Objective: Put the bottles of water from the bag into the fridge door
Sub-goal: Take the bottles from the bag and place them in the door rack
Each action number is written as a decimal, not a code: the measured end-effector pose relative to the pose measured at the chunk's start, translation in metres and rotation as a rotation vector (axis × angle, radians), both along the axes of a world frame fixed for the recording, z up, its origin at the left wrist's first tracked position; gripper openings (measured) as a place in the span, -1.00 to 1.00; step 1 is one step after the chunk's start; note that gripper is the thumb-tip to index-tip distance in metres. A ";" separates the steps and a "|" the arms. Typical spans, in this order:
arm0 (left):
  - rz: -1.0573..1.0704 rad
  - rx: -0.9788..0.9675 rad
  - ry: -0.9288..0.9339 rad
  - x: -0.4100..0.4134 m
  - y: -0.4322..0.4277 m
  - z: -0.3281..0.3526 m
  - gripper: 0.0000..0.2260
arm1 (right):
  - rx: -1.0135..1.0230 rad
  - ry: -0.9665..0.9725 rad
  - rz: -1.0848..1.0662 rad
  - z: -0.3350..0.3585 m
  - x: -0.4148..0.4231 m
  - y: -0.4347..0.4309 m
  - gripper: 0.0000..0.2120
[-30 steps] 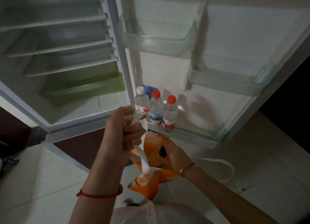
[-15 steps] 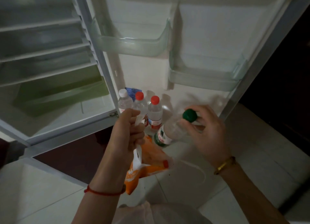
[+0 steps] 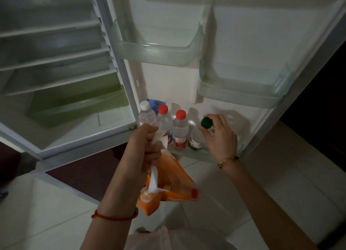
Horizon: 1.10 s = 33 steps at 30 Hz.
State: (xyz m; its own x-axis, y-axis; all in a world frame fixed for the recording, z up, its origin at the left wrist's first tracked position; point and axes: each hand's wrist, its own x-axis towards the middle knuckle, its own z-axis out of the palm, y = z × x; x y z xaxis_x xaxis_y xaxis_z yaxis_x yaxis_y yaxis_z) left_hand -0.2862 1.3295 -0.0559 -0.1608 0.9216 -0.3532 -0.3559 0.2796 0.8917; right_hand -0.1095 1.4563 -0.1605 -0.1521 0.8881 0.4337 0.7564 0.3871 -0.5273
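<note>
Green-capped water bottle (image 3: 198, 135) is gripped at the neck by the right hand (image 3: 220, 135), upright in the bottom fridge-door shelf (image 3: 194, 156) beside three bottles. Orange bag (image 3: 168, 180) is held by its handles in the closed left hand (image 3: 146, 148).

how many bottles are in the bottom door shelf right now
4, in a row: white-capped bottle nearest the hinge, two red-capped bottles, then the green-capped bottle under the right hand. The orange bag may hide more.
</note>
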 end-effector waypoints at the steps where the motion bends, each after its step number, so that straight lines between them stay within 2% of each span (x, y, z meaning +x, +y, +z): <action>1: 0.001 -0.011 0.010 0.000 0.000 0.000 -0.72 | -0.013 -0.001 0.001 -0.004 -0.002 0.004 -0.75; 4: -0.004 -0.043 -0.007 0.003 0.003 -0.001 -0.85 | -0.044 -0.007 -0.008 -0.014 -0.008 0.015 -0.73; 7: -0.025 -0.053 -0.034 0.007 0.005 -0.001 -0.79 | -0.056 0.004 -0.024 -0.017 -0.010 0.023 -0.70; 9: -0.045 -0.046 -0.049 0.009 0.004 -0.001 -0.77 | -0.084 0.004 -0.033 -0.017 -0.012 0.026 -0.60; 11: -0.058 -0.035 -0.063 0.011 0.003 -0.001 -0.85 | -0.112 0.073 -0.062 -0.013 -0.016 0.021 -0.50; 13: -0.069 -0.026 -0.064 0.011 0.003 -0.001 -0.83 | -0.076 0.164 -0.113 -0.009 -0.017 0.005 -0.56; 15: -0.079 -0.018 -0.049 0.012 0.003 -0.002 -0.83 | -0.021 0.116 -0.130 -0.017 -0.012 -0.015 -0.73; 17: -0.093 -0.007 -0.049 0.012 0.003 -0.003 -0.85 | -0.129 0.053 -0.028 -0.038 -0.002 -0.037 -0.70; 19: -0.102 -0.008 -0.057 0.014 0.003 -0.003 -0.86 | -0.337 -0.024 0.132 -0.061 0.009 -0.055 -0.60; 21: -0.105 -0.016 -0.075 0.016 0.003 -0.003 -0.80 | -0.517 -0.164 0.264 -0.082 0.017 -0.068 -0.57; 23: -0.104 -0.026 -0.082 0.017 0.002 -0.003 -0.74 | -0.677 -0.245 0.304 -0.098 0.022 -0.074 -0.50; 24: -0.106 -0.026 -0.088 0.017 0.001 -0.002 -0.77 | -0.746 -0.275 0.306 -0.106 0.022 -0.076 -0.46; 26: -0.110 -0.017 -0.096 0.017 0.000 0.000 -0.84 | -0.845 -0.341 0.307 -0.104 0.014 -0.078 -0.53; 28: -0.114 -0.005 -0.074 0.015 -0.001 0.001 -0.80 | -0.944 -0.395 0.327 -0.078 0.001 -0.081 -0.54; 30: -0.104 -0.008 -0.053 0.014 -0.002 0.002 -0.69 | -0.968 -0.355 0.423 -0.037 -0.017 -0.084 -0.55; 31: -0.098 -0.009 -0.048 0.014 -0.003 0.003 -0.69 | -0.959 -0.309 0.436 -0.004 -0.026 -0.091 -0.55; 32: -0.091 -0.010 -0.040 0.014 -0.003 0.003 -0.71 | -0.933 -0.290 0.445 -0.001 -0.030 -0.090 -0.57; 33: -0.088 -0.011 -0.030 0.013 -0.004 0.004 -0.73 | -0.841 -0.366 0.453 -0.016 -0.030 -0.088 -0.60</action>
